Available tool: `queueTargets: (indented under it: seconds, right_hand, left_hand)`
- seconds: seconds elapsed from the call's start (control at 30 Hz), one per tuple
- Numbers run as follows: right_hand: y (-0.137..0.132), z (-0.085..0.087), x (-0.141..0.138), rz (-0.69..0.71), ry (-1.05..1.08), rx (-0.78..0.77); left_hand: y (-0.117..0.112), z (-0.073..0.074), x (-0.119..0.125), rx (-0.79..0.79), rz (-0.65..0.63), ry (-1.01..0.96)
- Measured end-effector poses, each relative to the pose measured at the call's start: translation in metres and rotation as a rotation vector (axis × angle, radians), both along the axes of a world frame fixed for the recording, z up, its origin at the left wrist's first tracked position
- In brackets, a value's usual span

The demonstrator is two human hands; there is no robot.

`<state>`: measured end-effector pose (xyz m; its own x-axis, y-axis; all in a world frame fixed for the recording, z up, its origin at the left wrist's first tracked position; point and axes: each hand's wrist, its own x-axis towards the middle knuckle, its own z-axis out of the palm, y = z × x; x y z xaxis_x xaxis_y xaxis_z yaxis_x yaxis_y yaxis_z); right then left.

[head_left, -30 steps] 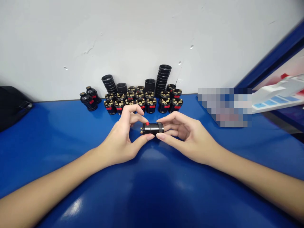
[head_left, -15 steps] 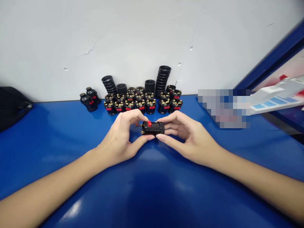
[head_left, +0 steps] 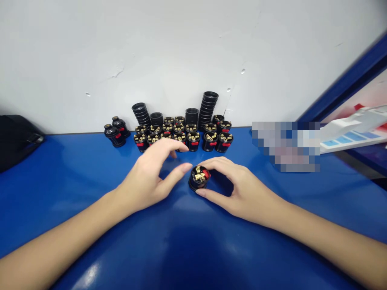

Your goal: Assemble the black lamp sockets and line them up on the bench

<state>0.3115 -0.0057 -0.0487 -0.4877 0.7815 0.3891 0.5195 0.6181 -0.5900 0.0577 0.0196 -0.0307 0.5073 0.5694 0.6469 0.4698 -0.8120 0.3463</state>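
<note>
A black lamp socket body [head_left: 198, 180] with a red switch stands upright on the blue table, its brass terminals facing up. My right hand [head_left: 236, 183] grips it from the right, thumb low at its near side and fingers behind. Just left of it, my left hand [head_left: 160, 173] holds nothing, with thumb and fingers apart and not touching the socket. Beyond my hands, similar socket bodies [head_left: 193, 141] with red switches stand in rows, terminals upward. My left fingers hide part of the front row.
Two stacks of black threaded rings [head_left: 208, 110] rise behind the rows. At left stand two capped lamp sockets [head_left: 115, 136]. A black bag [head_left: 18, 141] lies at the far left. Along the back runs a white wall [head_left: 169, 48]; a white rack [head_left: 353, 129] is at right.
The socket body has turned from lying sideways between both hands to upright on the table, terminals up. My left hand has let go of it; my right hand still grips it.
</note>
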Motion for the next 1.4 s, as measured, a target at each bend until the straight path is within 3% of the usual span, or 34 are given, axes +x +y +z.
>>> queueTargets:
  seconds: [0.17,0.27,0.43,0.57,0.73,0.8,0.87,0.97,1.07,1.23,1.4]
  right_hand:
    - [-0.001,0.002,0.000,0.001,-0.011,-0.049]
    - [-0.002,0.004,0.000,-0.006,-0.013,-0.065]
    - [-0.002,0.007,-0.001,-0.004,-0.012,-0.082]
    - [-0.002,0.007,-0.001,-0.001,-0.009,-0.100]
    - [-0.002,0.006,-0.001,-0.005,-0.006,-0.098]
    - [-0.002,0.006,-0.001,-0.005,-0.005,-0.094]
    - [-0.002,0.005,-0.001,-0.009,-0.004,-0.085]
    - [-0.002,0.005,-0.002,-0.032,-0.013,-0.070]
    - [-0.002,0.004,-0.003,-0.047,-0.022,-0.058]
    - [-0.003,0.007,-0.003,-0.039,0.011,-0.052]
    - [-0.004,0.010,-0.002,-0.025,0.065,0.018]
  left_hand:
    - [0.037,0.039,-0.032,0.227,0.394,0.144]
    - [0.070,0.051,-0.058,0.303,0.550,0.144]
    - [0.116,0.049,-0.093,0.260,0.509,0.182]
    - [0.129,0.049,-0.100,0.239,0.464,0.219]
    - [0.102,0.064,-0.077,0.309,0.586,0.112]
    - [0.077,0.069,-0.062,0.335,0.522,0.068]
    - [0.050,0.069,-0.046,0.298,0.374,0.114]
    - [0.015,0.054,-0.026,0.176,0.177,0.152]
    - [-0.005,0.029,-0.013,0.069,0.090,0.166]
    - [-0.009,-0.002,-0.006,-0.089,0.017,0.126]
    - [-0.008,-0.011,-0.003,-0.259,0.000,0.008]
